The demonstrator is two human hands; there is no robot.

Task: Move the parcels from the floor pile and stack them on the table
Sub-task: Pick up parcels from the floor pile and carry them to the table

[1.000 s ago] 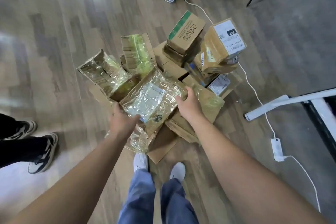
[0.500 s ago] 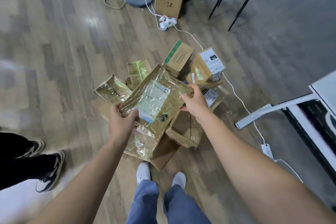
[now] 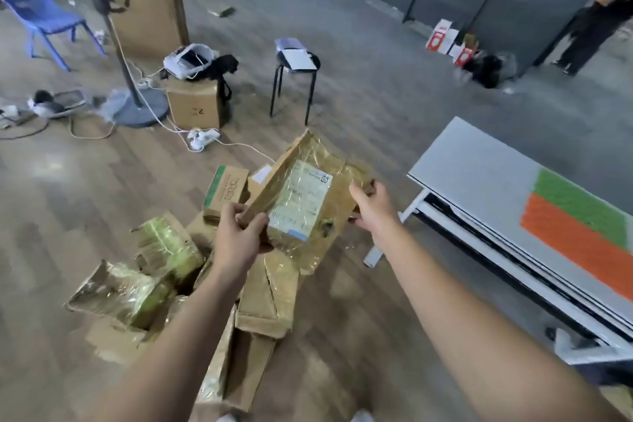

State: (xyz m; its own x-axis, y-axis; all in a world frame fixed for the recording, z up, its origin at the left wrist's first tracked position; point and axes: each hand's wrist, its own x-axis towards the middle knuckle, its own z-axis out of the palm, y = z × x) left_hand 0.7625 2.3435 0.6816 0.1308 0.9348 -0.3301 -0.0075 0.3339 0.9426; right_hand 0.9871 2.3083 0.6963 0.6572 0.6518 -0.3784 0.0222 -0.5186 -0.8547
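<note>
I hold a flat brown parcel (image 3: 308, 195) wrapped in shiny tape, with a white label on its face, up in the air above the floor pile. My left hand (image 3: 239, 236) grips its lower left corner. My right hand (image 3: 371, 207) grips its right edge. Below it the pile of taped cardboard parcels (image 3: 154, 277) lies on the wooden floor, with a green-striped box (image 3: 226, 190) at its far side. The grey table (image 3: 486, 181) stands to the right, with a green and orange patch on its top.
A black stool (image 3: 296, 79) with papers, a cardboard box (image 3: 193, 104) and a fan stand base (image 3: 142, 110) sit beyond the pile. White cables and a power strip (image 3: 203, 137) run across the floor. A blue chair (image 3: 37, 7) stands far left; a person (image 3: 592, 20) stands far right.
Both hands have lifted the flat parcel off the pile and carried it up and to the right. The view has risen, so the table top and the far room now show.
</note>
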